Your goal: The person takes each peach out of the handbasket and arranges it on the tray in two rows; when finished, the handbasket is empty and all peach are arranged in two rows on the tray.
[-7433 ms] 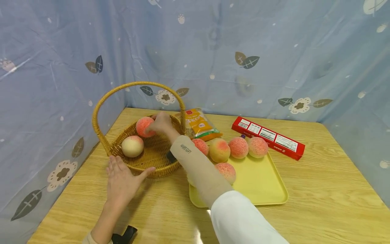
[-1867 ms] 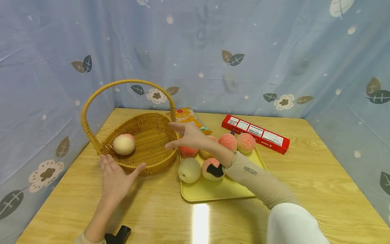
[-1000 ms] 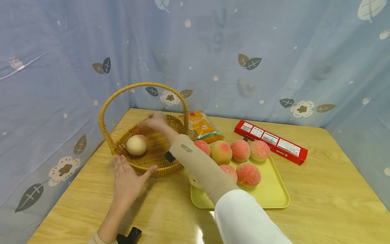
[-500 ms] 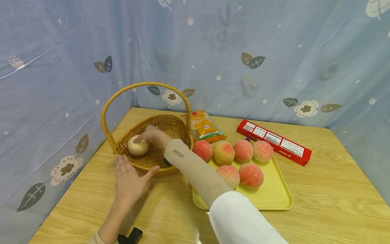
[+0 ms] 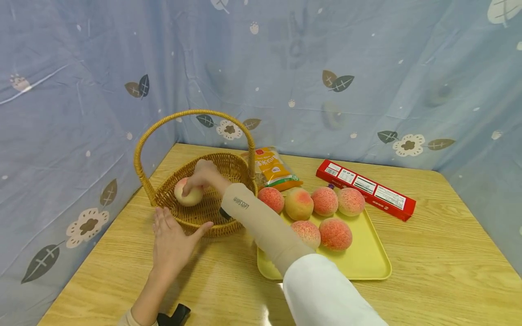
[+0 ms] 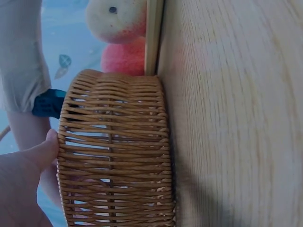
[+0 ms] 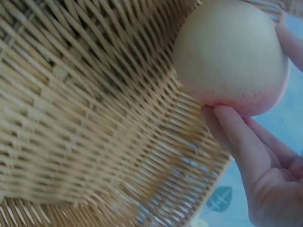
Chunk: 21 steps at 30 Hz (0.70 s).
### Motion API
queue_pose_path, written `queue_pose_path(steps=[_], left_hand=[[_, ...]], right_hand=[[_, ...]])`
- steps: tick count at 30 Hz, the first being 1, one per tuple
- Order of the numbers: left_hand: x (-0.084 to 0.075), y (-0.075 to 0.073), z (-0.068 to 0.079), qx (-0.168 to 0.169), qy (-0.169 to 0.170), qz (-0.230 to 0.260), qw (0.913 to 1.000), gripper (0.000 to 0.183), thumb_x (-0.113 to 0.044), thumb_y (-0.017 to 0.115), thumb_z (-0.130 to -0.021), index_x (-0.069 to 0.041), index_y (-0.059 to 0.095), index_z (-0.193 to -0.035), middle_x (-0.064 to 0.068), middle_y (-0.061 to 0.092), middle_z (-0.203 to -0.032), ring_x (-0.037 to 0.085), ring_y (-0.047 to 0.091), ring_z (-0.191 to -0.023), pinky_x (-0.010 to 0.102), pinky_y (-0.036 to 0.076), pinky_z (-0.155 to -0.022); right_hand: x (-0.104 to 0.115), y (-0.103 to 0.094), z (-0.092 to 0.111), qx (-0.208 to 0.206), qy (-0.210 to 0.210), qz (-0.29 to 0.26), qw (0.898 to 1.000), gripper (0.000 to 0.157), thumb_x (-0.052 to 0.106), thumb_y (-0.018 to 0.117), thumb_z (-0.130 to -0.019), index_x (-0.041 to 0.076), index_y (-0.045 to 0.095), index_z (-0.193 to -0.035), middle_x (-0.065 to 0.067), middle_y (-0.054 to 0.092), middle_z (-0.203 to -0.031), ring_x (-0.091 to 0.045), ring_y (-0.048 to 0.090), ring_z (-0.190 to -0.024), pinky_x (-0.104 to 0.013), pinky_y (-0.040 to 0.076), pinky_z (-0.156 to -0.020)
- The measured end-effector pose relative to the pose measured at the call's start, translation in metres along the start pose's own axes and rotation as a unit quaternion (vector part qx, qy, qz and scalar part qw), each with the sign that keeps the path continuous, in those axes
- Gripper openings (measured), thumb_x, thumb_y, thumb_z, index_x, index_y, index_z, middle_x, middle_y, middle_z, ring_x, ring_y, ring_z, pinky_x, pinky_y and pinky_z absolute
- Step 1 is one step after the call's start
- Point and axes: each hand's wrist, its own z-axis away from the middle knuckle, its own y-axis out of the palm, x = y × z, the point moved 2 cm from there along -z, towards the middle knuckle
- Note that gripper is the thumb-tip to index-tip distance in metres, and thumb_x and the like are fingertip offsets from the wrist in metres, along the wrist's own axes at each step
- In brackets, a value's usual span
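Observation:
Inside the wicker basket [image 5: 232, 165], my right hand [image 5: 204, 174] pinches a pale, pink-tinged peach [image 5: 189, 195] between thumb and fingers. The right wrist view shows fingertips on two sides of the peach [image 7: 229, 61], near the basket's woven wall [image 7: 94, 118]. My left hand [image 5: 173, 242] rests with straight fingers and spread thumb against the basket's near rim. From the left wrist, its thumb [image 6: 42, 151] touches the top edge of the basket's side [image 6: 116, 146]. Right of the basket, several peaches [image 5: 335, 234] lie on a yellow tray [image 5: 364, 258].
An orange food packet [image 5: 271, 167] lies behind the tray, beside the basket. A long red box [image 5: 367, 189] lies slantwise at the back right. The basket's tall handle [image 5: 195, 112] arches over my right hand. A blue patterned curtain [image 5: 277, 68] borders the wooden table [image 5: 448, 253].
The red peach my right hand held in the basket earlier now lies on the tray. That hand came back, took hold of the pale peach and shifted it slightly. My left hand stayed at the rim.

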Motion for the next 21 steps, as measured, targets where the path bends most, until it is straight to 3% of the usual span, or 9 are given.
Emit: queue_pose_path(steps=[2, 5, 8, 9, 11, 14, 17, 21], left_hand=[[0.000, 0.000, 0.000, 0.004, -0.001, -0.002, 1.0000, 0.126, -0.073, 0.053, -0.084, 0.019, -0.008, -0.144, 0.037, -0.015, -0.151, 0.052, -0.006, -0.140, 0.061, 0.009, -0.112], [0.000, 0.001, 0.001, 0.007, 0.003, -0.004, 1.0000, 0.125, -0.073, 0.051, -0.085, 0.019, -0.009, -0.144, 0.037, -0.017, -0.150, 0.053, -0.008, -0.140, 0.062, 0.008, -0.112], [0.001, 0.001, 0.001, 0.006, 0.005, -0.005, 1.0000, 0.123, -0.072, 0.050, -0.086, 0.020, -0.008, -0.144, 0.037, -0.017, -0.150, 0.053, -0.008, -0.140, 0.062, 0.008, -0.112], [0.001, 0.001, 0.002, 0.004, 0.006, -0.006, 1.0000, 0.123, -0.072, 0.050, -0.087, 0.020, -0.008, -0.144, 0.037, -0.016, -0.150, 0.053, -0.007, -0.140, 0.062, 0.008, -0.112], [0.002, 0.001, 0.001, 0.002, 0.007, -0.007, 0.9999, 0.122, -0.071, 0.049, -0.087, 0.020, -0.007, -0.144, 0.037, -0.016, -0.150, 0.053, -0.007, -0.140, 0.062, 0.008, -0.112], [0.002, 0.001, 0.001, 0.001, 0.011, -0.010, 0.9999, 0.121, -0.071, 0.049, -0.088, 0.021, -0.007, -0.144, 0.038, -0.016, -0.149, 0.054, -0.006, -0.139, 0.062, 0.008, -0.112], [0.002, 0.000, 0.001, 0.002, 0.016, -0.012, 0.9998, 0.121, -0.071, 0.048, -0.088, 0.021, -0.008, -0.143, 0.039, -0.016, -0.149, 0.054, -0.007, -0.139, 0.063, 0.007, -0.111], [0.001, -0.001, 0.001, -0.001, 0.021, -0.008, 0.9997, 0.121, -0.070, 0.049, -0.088, 0.022, -0.007, -0.143, 0.039, -0.016, -0.149, 0.055, -0.008, -0.139, 0.063, 0.006, -0.111]], right_hand=[[-0.001, -0.009, 0.001, -0.005, -0.005, -0.010, 1.000, 0.040, 0.030, 0.091, -0.065, 0.010, 0.057, -0.074, 0.001, 0.051, -0.065, -0.012, 0.049, -0.055, -0.024, 0.049, -0.052], [-0.001, -0.022, 0.003, -0.008, -0.019, -0.017, 1.000, 0.049, 0.030, 0.090, -0.066, 0.013, 0.044, -0.058, 0.004, 0.035, -0.053, -0.009, 0.033, -0.045, -0.021, 0.035, -0.044], [-0.002, -0.030, 0.008, -0.013, -0.039, -0.018, 0.999, 0.061, 0.031, 0.089, -0.067, 0.015, 0.033, -0.050, 0.005, 0.022, -0.048, -0.008, 0.018, -0.043, -0.021, 0.022, -0.043], [-0.003, -0.033, 0.011, -0.020, -0.047, -0.023, 0.998, 0.059, 0.032, 0.089, -0.067, 0.015, 0.036, -0.050, 0.006, 0.024, -0.046, -0.007, 0.019, -0.044, -0.020, 0.023, -0.043], [-0.006, -0.036, 0.018, -0.036, -0.064, -0.043, 0.996, 0.046, 0.031, 0.090, -0.065, 0.013, 0.049, -0.053, 0.008, 0.034, -0.046, -0.006, 0.027, -0.044, -0.019, 0.028, -0.044], [-0.012, -0.041, 0.031, -0.056, -0.094, -0.068, 0.992, 0.032, 0.030, 0.091, -0.065, 0.008, 0.071, -0.076, 0.006, 0.059, -0.057, -0.006, 0.047, -0.053, -0.018, 0.041, -0.049], [-0.019, -0.045, 0.043, -0.074, -0.120, -0.080, 0.987, 0.046, 0.030, 0.091, -0.065, 0.004, 0.075, -0.100, 0.001, 0.071, -0.079, -0.009, 0.061, -0.070, -0.018, 0.049, -0.059], [-0.029, -0.050, 0.059, -0.088, -0.130, -0.089, 0.984, 0.056, 0.028, 0.091, -0.064, 0.003, 0.073, -0.111, -0.003, 0.073, -0.097, -0.011, 0.064, -0.084, -0.017, 0.050, -0.066]])
